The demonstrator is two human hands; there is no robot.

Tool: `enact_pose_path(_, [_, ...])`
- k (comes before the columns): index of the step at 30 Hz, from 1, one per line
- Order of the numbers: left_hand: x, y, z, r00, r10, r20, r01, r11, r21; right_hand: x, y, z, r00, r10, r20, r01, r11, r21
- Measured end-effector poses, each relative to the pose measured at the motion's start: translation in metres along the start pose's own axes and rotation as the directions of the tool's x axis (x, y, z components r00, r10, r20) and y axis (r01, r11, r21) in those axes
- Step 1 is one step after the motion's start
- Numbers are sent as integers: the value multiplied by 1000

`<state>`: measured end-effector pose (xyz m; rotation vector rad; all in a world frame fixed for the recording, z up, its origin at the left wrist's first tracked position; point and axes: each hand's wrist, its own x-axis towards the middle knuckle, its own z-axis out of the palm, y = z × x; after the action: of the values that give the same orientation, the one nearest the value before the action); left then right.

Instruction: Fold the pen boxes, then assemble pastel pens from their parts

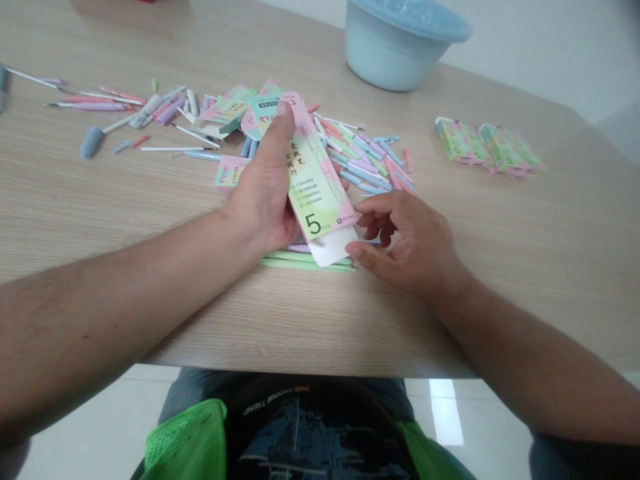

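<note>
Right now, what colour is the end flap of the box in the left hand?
The end flap is white, showing best in the head view.

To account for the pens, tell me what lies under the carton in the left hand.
Green pens and a purple pen show beneath the lower end of the carton, on the table. Whatever the carton and left hand cover cannot be seen.

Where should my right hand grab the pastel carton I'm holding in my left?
Probably pinch the carton at its lower right edge, from the right: the left hand grips higher up, leaving that corner nearest the right hand. Spare the thin white flap below.
</note>
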<state>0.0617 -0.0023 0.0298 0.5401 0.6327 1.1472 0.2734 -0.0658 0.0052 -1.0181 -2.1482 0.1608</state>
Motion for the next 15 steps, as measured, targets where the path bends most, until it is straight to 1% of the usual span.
enact_pose_path(3, [0, 1, 2, 1000, 21, 2, -21, 999, -31, -1, -9, 1, 988, -113, -101, 105, 991, -77])
enact_pose_path(4, [-1, 1, 3, 1000, 25, 5, -25, 999, -33, -1, -13, 3, 982, -148, -113, 137, 985, -100])
enact_pose_path(6, [-3, 1, 6, 999, 33, 6, -33, 999, -23, 0, -20, 7, 976, -193, -102, 179, 975, -133])
enact_pose_path(9, [-5, -1, 9, 999, 37, 8, -37, 999, -19, 2, -28, 14, 979, -199, -52, 187, 965, -183])
enact_pose_path(11, [-6, -3, 10, 999, 32, 0, -32, 999, -25, 5, -30, 19, 981, -188, -40, 176, 961, -215])
enact_pose_path(15, [-7, -4, 10, 998, -39, -58, 37, 999, -33, 6, -27, 22, 980, -190, -55, 173, 958, -227])
